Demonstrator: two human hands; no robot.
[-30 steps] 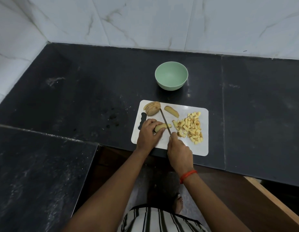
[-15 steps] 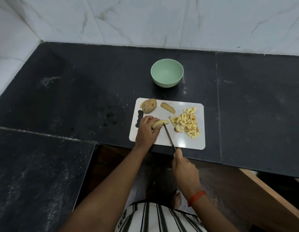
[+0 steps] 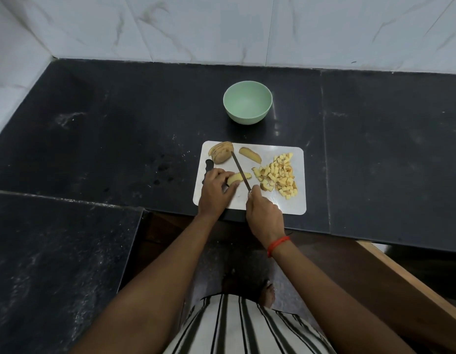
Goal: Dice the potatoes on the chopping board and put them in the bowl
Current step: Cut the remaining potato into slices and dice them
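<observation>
Black counter (image 3: 119,149) bears green bowl (image 3: 247,116) beyond board (image 3: 290,205).

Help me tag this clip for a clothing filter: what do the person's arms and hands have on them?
Both forearms are bare, with no sleeves in view. The left hand has no glove or wristband. The right hand is also ungloved, but its wrist carries a thin red-orange band. Rings are too small to tell. Below the arms, a white garment with dark stripes shows.

No text, label, brand, number or sign can be read anywhere: none on the board (image 3: 250,204), the bowl (image 3: 247,103), the desk (image 3: 119,123) or the wall tiles (image 3: 221,26).
</observation>
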